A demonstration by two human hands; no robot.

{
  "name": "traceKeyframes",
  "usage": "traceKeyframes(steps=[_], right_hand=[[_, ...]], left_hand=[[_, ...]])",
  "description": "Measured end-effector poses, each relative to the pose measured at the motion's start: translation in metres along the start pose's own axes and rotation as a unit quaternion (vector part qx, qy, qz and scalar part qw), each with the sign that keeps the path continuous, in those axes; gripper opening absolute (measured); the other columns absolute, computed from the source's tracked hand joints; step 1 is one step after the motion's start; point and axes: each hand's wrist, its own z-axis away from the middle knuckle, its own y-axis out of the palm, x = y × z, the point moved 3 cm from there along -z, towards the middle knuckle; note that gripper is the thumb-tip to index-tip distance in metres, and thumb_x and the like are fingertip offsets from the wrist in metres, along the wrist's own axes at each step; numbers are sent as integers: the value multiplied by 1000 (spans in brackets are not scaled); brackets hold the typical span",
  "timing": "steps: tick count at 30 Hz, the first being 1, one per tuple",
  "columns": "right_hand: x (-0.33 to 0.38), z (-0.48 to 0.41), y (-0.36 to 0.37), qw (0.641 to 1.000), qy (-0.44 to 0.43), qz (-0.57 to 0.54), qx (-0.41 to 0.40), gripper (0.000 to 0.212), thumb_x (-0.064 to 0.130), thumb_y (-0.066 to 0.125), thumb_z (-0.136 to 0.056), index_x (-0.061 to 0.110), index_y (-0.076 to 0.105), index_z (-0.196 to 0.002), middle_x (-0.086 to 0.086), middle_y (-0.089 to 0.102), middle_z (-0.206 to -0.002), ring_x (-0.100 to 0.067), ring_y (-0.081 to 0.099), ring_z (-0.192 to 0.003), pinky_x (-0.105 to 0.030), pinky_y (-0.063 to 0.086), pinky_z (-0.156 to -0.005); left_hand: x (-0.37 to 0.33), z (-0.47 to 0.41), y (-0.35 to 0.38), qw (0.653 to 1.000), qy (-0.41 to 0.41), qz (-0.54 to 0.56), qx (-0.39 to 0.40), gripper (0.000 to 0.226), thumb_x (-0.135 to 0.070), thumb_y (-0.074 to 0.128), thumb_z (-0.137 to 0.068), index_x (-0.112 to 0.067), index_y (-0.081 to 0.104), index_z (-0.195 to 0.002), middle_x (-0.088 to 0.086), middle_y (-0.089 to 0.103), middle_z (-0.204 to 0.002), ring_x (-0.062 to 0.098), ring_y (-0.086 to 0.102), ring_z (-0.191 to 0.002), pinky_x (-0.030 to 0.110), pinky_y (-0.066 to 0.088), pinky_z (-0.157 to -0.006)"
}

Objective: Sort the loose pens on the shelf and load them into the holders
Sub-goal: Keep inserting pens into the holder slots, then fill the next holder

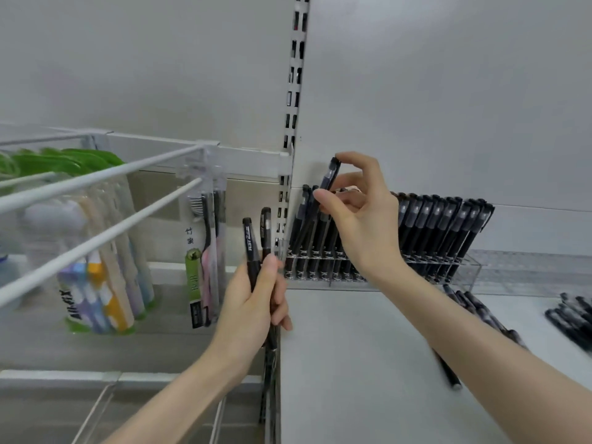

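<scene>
A clear acrylic pen holder (pixel 464 267) stands at the back of the white shelf (pixel 352 347), with several black pens (pixel 445 225) leaning in its slots. My right hand (pixel 362 219) pinches one black pen (pixel 331 174) by its cap, tilted over the holder's left end, its lower part hidden among the pens there. My left hand (pixel 253 302) grips two upright black pens (pixel 251 248) just left of the shelf edge. Loose black pens (pixel 474 306) lie on the shelf behind my right forearm, and more loose pens (pixel 573 318) sit at the far right.
A slotted metal upright (pixel 293 107) divides the bays. To the left, white hanging rods (pixel 96 200) carry packaged toothbrushes (pixel 208 248) and multipacks (pixel 102 283). A single black pen (pixel 448 373) pokes out under my right forearm.
</scene>
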Motion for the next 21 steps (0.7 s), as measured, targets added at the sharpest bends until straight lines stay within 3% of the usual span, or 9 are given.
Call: traceKeyframes(steps=[3,5,8,13,15,18,21], right_hand=[[-5,1,5,1000,3,12,29,40,11,70,-85,36,48,-108,7,57,-82,-16,63,-68,-30,55,-71],[-9,2,9,998,4,38,52,36,12,70,-85,31,53,-110,5,60,-80,-14,63,-71,-24,54,-73],[-15,5,12,991,5,97,96,31,13,68,-87,21,60,-116,3,66,-79,-6,62,-74,-13,49,-74],[-13,5,9,978,12,158,134,30,15,65,-89,21,59,-118,2,70,-80,-13,66,-77,-32,53,-81],[-8,5,7,975,6,175,137,30,20,65,-90,23,59,-118,4,69,-78,-14,66,-74,-39,53,-80],[2,10,-4,986,26,118,114,25,29,63,-90,22,60,-114,2,68,-75,-15,66,-70,-41,54,-76],[12,18,-8,981,79,6,175,25,28,68,-86,20,62,-109,2,73,-82,-10,68,-79,-32,55,-81]], left_hand=[[3,2,-1,999,-26,20,6,34,-43,47,-83,-10,49,-90,-2,37,-55,11,26,-41,24,23,-38],[3,2,-2,999,-36,29,7,33,-44,48,-82,-11,51,-89,-3,35,-53,10,23,-40,24,16,-40],[5,1,-2,999,-34,30,0,33,-41,50,-82,-10,56,-90,-3,36,-53,9,24,-39,24,16,-39],[5,1,2,999,-26,22,-4,32,-40,51,-81,-10,57,-89,-1,39,-55,11,31,-41,24,30,-37],[2,1,3,1000,-29,13,2,33,-41,51,-82,-10,57,-91,0,38,-55,12,29,-40,24,29,-37],[-2,1,6,999,-35,9,28,40,-43,54,-80,-5,56,-96,2,36,-55,12,25,-42,26,18,-41],[-7,0,13,998,-32,15,46,47,-39,59,-77,4,50,-93,2,37,-54,12,23,-41,25,16,-40]])
